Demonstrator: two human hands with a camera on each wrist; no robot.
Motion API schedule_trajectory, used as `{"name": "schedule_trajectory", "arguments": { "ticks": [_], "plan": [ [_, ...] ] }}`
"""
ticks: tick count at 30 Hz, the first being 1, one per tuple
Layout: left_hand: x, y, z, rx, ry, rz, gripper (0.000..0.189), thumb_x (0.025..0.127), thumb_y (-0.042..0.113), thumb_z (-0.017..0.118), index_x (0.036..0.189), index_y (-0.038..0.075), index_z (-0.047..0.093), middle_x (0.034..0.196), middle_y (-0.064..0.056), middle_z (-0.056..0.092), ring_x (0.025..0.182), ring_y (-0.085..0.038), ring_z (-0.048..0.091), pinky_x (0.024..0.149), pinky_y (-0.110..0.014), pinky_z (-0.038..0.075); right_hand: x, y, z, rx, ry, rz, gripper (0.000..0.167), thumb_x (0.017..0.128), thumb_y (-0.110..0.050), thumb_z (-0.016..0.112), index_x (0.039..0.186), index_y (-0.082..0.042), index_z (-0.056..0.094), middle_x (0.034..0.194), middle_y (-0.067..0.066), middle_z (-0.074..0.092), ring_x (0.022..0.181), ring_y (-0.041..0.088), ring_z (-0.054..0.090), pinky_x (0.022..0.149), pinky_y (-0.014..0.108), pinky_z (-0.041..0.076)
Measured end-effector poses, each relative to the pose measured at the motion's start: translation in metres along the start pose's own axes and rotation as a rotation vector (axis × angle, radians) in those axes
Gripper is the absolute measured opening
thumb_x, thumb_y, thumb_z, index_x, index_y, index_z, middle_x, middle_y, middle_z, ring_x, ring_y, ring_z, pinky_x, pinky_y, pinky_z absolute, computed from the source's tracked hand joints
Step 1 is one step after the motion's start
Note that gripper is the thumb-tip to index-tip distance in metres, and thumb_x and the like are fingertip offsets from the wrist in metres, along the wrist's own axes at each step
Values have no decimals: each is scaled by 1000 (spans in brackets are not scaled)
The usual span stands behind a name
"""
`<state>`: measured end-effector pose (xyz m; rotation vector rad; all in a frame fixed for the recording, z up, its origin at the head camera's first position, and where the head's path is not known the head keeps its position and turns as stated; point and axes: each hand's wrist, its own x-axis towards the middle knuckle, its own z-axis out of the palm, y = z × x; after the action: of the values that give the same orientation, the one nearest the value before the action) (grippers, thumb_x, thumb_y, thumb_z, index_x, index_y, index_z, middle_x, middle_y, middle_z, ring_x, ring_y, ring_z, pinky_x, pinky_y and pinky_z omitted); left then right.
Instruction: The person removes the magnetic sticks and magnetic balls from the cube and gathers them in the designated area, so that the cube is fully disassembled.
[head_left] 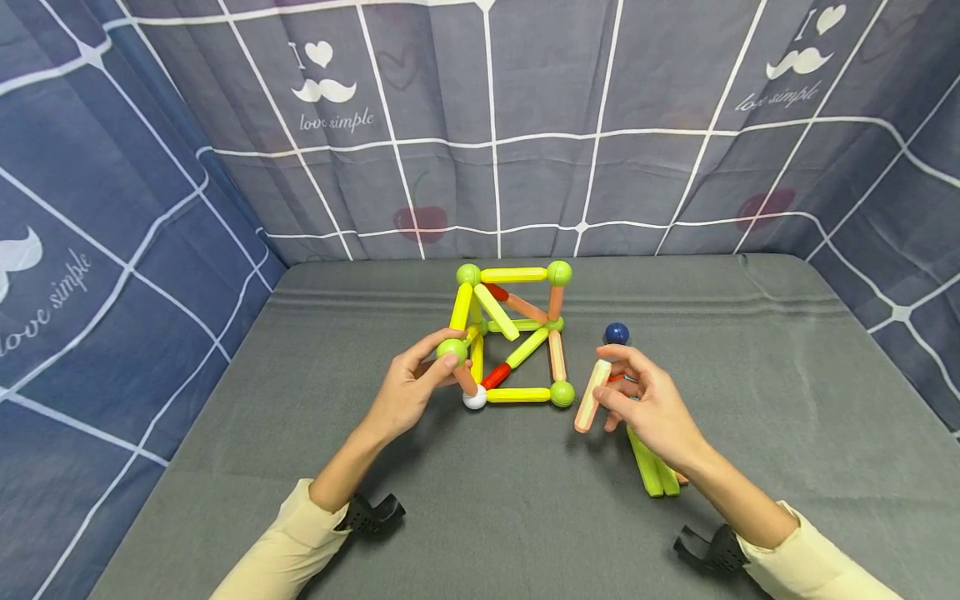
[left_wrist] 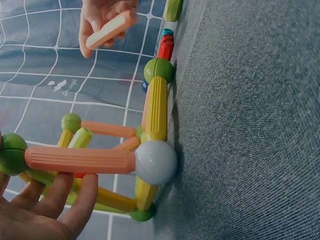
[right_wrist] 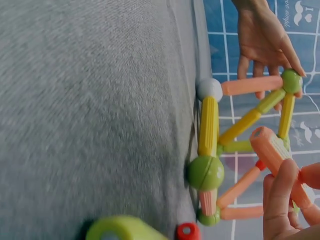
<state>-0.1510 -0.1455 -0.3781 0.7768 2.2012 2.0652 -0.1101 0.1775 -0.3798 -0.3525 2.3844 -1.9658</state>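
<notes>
A frame of magnetic rods and balls stands on the table, with yellow, orange and green rods between green balls. My left hand (head_left: 405, 387) pinches the green ball (head_left: 452, 353) at its upper near-left corner. Below that ball an orange rod (left_wrist: 82, 160) runs down to a white ball (head_left: 474, 397) at table level. To the right of the frame, my right hand (head_left: 652, 408) holds a loose orange rod (head_left: 592, 397) between thumb and fingers, above the table. One light green rod (head_left: 497, 312) slants from the top far-left ball, its other end free.
A dark blue ball (head_left: 617, 333) lies beyond my right hand. Several green rods (head_left: 654, 467) lie under the right wrist, with a red piece (right_wrist: 188, 231) close by. Patterned grey-blue cloth (head_left: 540, 100) hangs behind the grey-covered table (head_left: 480, 517) and at both sides.
</notes>
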Motion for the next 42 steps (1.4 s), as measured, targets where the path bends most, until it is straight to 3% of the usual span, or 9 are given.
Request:
{"name": "schedule_trajectory", "arguments": {
  "ticks": [6,11,17,21,25,30,36,42],
  "plan": [
    [-2,1,-2,23,6,1,35,102,6,54,136,-3,52,114,-29,59,99,-37,65,86,-40,54,-5,-3,-12,-7,17,34,39,96,-5,64,132,-2,51,108,19,59,64,25,62,52,36,53],
    [-2,0,-3,35,8,4,35,102,6,54,136,-4,51,118,-23,60,98,-30,67,85,-40,55,-12,-4,-19,-18,15,45,38,96,-6,63,132,-1,52,109,19,60,73,20,63,52,34,52],
    [-2,1,-2,37,7,8,35,102,5,54,136,-4,51,113,-28,60,97,-28,67,84,-40,55,-22,-2,-34,-75,17,39,42,97,-6,62,137,-1,50,106,12,64,77,14,65,57,31,52],
    [-1,1,-1,24,-1,11,35,102,6,54,136,-3,51,113,-32,59,98,-32,66,85,-40,55,-29,1,-48,-111,39,49,39,97,-6,64,133,1,50,102,4,67,79,13,66,59,29,53],
    [0,0,-1,6,-6,12,35,102,6,54,136,-3,52,112,-31,58,99,-41,64,86,-41,54,-35,8,-64,-155,55,81,37,97,-10,65,129,2,52,101,2,68,69,15,63,52,29,50],
    [0,-1,0,-15,-10,17,35,102,5,54,136,-4,51,119,-34,54,100,-44,62,86,-41,54,-43,17,-79,-245,72,129,41,97,-14,65,131,3,50,101,7,66,59,19,56,45,30,46],
    [1,-1,0,-18,-13,15,36,103,7,53,136,-5,50,119,-37,53,102,-48,61,86,-41,54,-48,29,-91,-343,74,179,41,99,-14,62,132,4,50,102,17,63,50,16,48,41,32,44],
    [1,-2,0,-19,-17,19,35,103,9,53,136,-4,51,125,-27,57,104,-48,60,86,-42,54,-49,39,-96,-382,32,249,43,97,-11,63,133,7,49,101,17,63,43,16,46,39,33,44]
  ]
}}
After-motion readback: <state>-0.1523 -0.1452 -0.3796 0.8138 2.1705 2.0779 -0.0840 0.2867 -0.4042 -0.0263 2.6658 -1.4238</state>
